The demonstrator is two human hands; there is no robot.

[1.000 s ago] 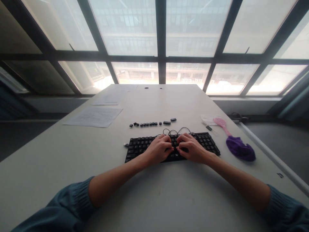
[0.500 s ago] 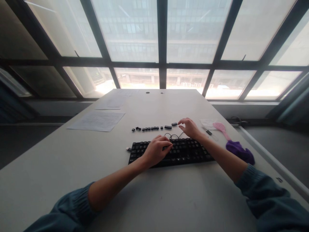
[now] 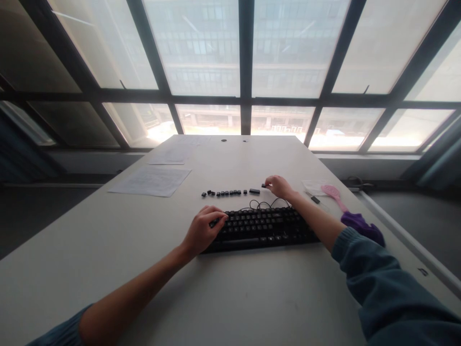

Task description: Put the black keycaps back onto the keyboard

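Note:
A black keyboard (image 3: 248,226) lies on the white table with a bare strip where the space bar sits. Over its left end is my left hand (image 3: 204,229), thumb and forefinger pinched together; whatever may be between the tips is hidden. Beyond the keyboard, my right hand (image 3: 280,186) has its fingertips closed on a black keycap (image 3: 264,185) at the right end of a row of loose keycaps. A long keycap (image 3: 254,191) lies just left of it, and several small keycaps (image 3: 228,192) continue the row leftward.
The keyboard's cable (image 3: 261,203) loops behind it. To the right lie a pink brush (image 3: 332,192), a purple cloth-like item (image 3: 362,227), a small tool with a dark part (image 3: 314,199) and a clear plastic bag (image 3: 310,185). Paper sheets (image 3: 151,181) lie at the left.
My left hand has moved left from the keyboard's middle to its left end. My right hand has closed on the keycap at the row's right end. The view has shifted slightly.

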